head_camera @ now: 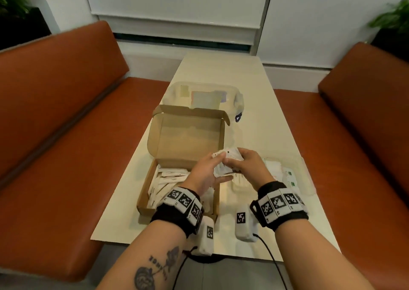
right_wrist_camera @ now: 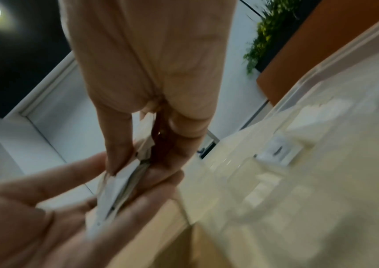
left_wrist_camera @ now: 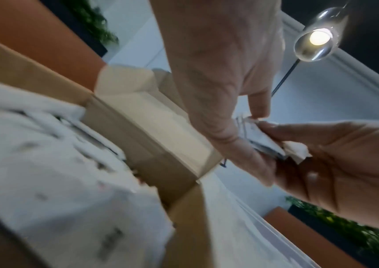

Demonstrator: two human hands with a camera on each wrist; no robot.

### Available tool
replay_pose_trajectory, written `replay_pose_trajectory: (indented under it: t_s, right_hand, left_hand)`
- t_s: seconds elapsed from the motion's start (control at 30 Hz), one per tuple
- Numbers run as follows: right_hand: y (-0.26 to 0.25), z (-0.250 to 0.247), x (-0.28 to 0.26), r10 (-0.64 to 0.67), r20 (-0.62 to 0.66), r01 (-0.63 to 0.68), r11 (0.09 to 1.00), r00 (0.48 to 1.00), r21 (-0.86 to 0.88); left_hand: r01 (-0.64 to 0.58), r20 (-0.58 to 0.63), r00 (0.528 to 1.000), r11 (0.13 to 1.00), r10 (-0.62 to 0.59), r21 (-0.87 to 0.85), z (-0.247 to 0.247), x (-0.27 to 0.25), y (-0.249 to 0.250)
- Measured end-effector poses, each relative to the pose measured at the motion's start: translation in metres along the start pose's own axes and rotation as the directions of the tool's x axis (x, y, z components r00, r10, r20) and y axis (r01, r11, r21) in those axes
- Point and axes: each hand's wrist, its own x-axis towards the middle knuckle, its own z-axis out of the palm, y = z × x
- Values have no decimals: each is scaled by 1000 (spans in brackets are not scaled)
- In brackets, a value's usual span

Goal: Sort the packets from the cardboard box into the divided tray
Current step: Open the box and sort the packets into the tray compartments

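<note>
An open cardboard box (head_camera: 188,134) sits on the table, its front half full of white packets (head_camera: 168,179). Just past the box's right front corner, both hands share a small stack of white packets (head_camera: 229,152). My left hand (head_camera: 218,168) pinches the stack (left_wrist_camera: 259,141) between thumb and fingers from the left. My right hand (head_camera: 232,163) grips the stack's (right_wrist_camera: 119,190) upper end from the right. The clear divided tray (head_camera: 305,172) lies right of the hands, and some compartments hold white and green-marked packets (head_camera: 290,176). The box (left_wrist_camera: 138,127) fills the left wrist view, blurred.
A clear lidded container (head_camera: 203,94) stands behind the box lid. Orange benches (head_camera: 55,134) run along both long sides of the narrow pale table (head_camera: 254,123). Bare tabletop lies beyond the tray. A pendant lamp (left_wrist_camera: 317,41) hangs overhead.
</note>
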Motion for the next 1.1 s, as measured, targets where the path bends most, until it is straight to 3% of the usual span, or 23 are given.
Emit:
replay_pose_trajectory:
  t_s: [0.17,0.33,0.43,0.6,0.9,1.1]
  right_hand:
    - [18,-37,-7,-18,-150,-10,983,988,-184]
    - [30,-68,-14,-29,-366,0,997,930,-80]
    - [32,-76,-16,-65,-331,29,993,941,-113]
    - [35,-74,-13,-11,-258,-35,985,966,-172]
    - [37,-78,-3,48,-182,-63,995,982,-74]
    - [38,-81,2,73,-214,-72,997,974,12]
  left_hand:
    - [-45,-1,999,999,45,31,33,18,-21]
    - [-58,-102,993,998,61,32,46,33,-33]
    - [-60,-112,991,996,66,60,51,37,-38]
    - [-75,-110,991,996,79,42,57,40,-40]
    - [-78,-95,991,990,90,117,50,41,-42]
    - [-71,-143,986,990,88,121,47,43,-42]
